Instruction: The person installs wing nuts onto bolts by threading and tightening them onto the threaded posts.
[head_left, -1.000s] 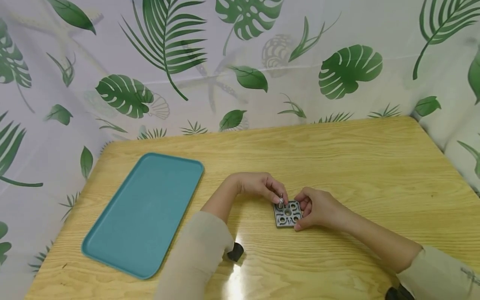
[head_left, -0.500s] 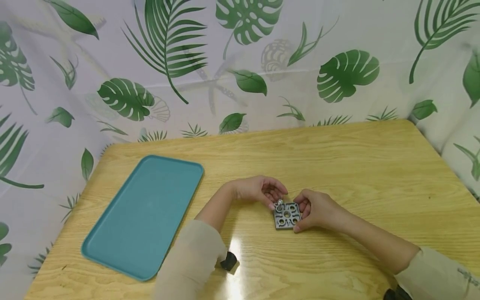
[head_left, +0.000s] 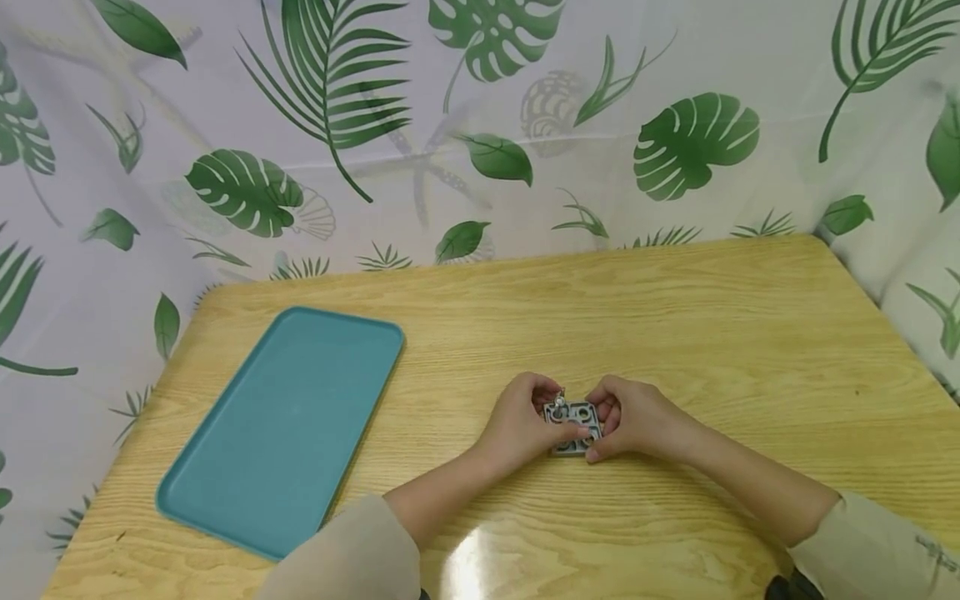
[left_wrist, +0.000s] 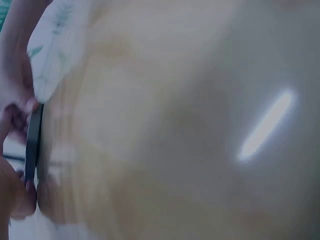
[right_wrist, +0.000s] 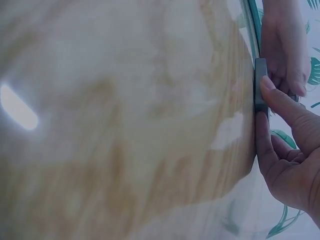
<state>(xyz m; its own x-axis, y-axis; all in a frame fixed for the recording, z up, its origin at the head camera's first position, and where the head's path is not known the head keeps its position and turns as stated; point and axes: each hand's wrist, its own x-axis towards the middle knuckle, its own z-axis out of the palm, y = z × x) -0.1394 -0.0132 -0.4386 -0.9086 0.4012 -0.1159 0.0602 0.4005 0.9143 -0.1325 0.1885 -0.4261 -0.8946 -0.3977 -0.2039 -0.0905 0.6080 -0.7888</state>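
A square grey metal plate (head_left: 573,450) with round holes lies on the table between both hands. At its far left corner stands a small shiny screw-like part (head_left: 559,402). My left hand (head_left: 517,421) grips the plate's left side, its thumb lying across the top and hiding the near holes; its curled fingers are by the screw-like part, partly hidden. My right hand (head_left: 637,417) pinches the right edge, thumb at the near corner and fingers at the far one. In the right wrist view the plate (right_wrist: 261,85) appears edge-on, held by the right hand (right_wrist: 295,160).
A blue-green tray (head_left: 281,433) lies on the left of the wooden table (head_left: 675,308). A leaf-printed cloth (head_left: 420,108) hangs behind the table and down its sides.
My left hand has come away from above the screw-like part and swung toward me, its thumb now across the plate. The right hand keeps its hold and the plate stays in place.
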